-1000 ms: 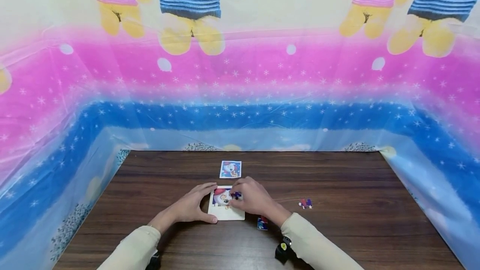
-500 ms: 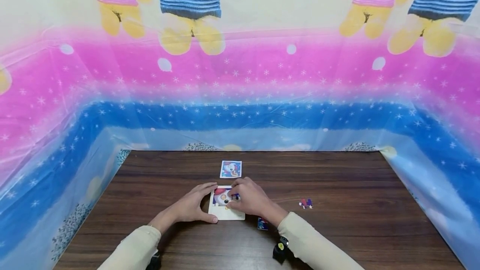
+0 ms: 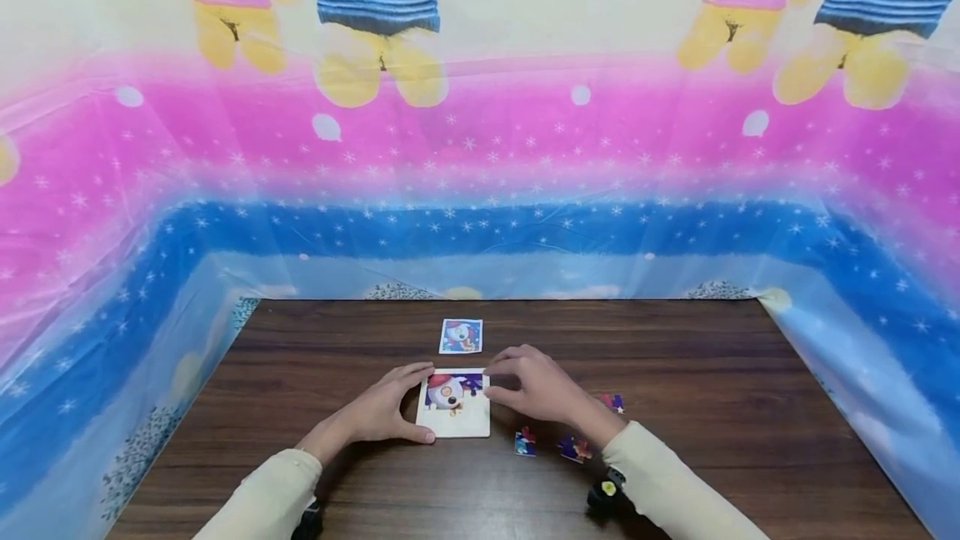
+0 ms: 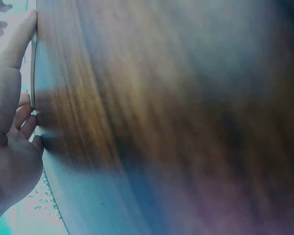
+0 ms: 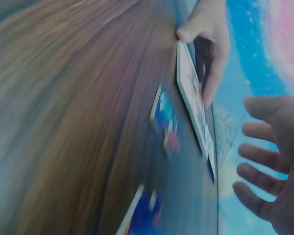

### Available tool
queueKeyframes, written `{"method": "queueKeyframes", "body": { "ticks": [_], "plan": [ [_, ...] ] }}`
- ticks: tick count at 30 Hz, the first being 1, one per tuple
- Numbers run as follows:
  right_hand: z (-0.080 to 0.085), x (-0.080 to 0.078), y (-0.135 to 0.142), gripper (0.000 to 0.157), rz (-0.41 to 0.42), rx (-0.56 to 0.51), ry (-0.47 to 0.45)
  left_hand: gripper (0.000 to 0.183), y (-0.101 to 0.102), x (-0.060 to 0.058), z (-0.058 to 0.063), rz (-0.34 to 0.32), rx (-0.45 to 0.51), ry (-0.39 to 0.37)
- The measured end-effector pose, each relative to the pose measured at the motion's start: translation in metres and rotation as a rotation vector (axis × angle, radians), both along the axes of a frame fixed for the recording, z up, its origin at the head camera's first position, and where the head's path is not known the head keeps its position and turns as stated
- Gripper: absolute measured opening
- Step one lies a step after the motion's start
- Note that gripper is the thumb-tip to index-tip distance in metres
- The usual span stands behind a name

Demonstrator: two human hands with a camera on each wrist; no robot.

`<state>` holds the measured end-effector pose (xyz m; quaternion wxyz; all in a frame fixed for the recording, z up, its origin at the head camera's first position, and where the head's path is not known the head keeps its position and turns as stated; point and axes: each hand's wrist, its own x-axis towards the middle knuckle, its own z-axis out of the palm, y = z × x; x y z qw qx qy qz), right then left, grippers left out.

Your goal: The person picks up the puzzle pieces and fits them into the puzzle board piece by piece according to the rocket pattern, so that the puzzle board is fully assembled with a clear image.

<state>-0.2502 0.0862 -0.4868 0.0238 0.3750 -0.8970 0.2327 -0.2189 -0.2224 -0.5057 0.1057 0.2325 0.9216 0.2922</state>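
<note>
A white puzzle tray (image 3: 461, 427) lies mid-table, its upper part filled with joined jigsaw pieces (image 3: 447, 391) showing a white face with a red top; its lower part is bare. My left hand (image 3: 378, 408) holds the tray's left side, thumb at the lower left corner and fingertips at the upper left. Just off the right edge hovers my right hand (image 3: 540, 387), fingers apart and nothing in them; the right wrist view shows this hand (image 5: 272, 156) spread above the table. Two loose jigsaw pieces, one blue and red (image 3: 525, 442) and one purple and orange (image 3: 575, 447), lie right of the tray.
Behind the tray lies a small picture card (image 3: 461, 336) with a similar face. Another loose piece, red and purple (image 3: 617, 402), is partly hidden by the right forearm. A printed cloth (image 3: 480, 232) hangs round the back and sides of the dark wooden table (image 3: 337, 490).
My right hand has let go of the jigsaw piece at the tray's upper right, where it now sits, and moved right. The left hand stays put. The purple and orange piece has come into view.
</note>
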Motion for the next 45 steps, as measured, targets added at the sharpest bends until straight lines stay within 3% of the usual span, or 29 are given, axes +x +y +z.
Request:
{"method": "queueKeyframes", "body": {
  "ticks": [6, 17, 24, 33, 45],
  "plan": [
    [0.000, 0.005, 0.041, 0.044, -0.013, -0.095, -0.007, 0.108, 0.002, -0.001, -0.001, 0.001, 0.003, -0.006],
    [-0.011, 0.006, 0.113, 0.044, -0.082, -0.164, 0.087, 0.109, 0.001, -0.002, -0.002, 0.014, 0.007, -0.021],
    [-0.013, 0.007, 0.146, 0.039, -0.139, -0.129, 0.135, 0.109, 0.001, -0.002, -0.004, 0.014, 0.000, -0.017],
    [-0.022, 0.001, 0.179, 0.040, -0.190, -0.070, 0.094, 0.109, 0.002, -0.002, -0.002, 0.013, -0.003, -0.015],
    [-0.033, 0.000, 0.191, 0.035, -0.177, 0.040, 0.038, 0.107, 0.002, -0.002, 0.000, 0.006, 0.003, -0.016]
  ]
}}
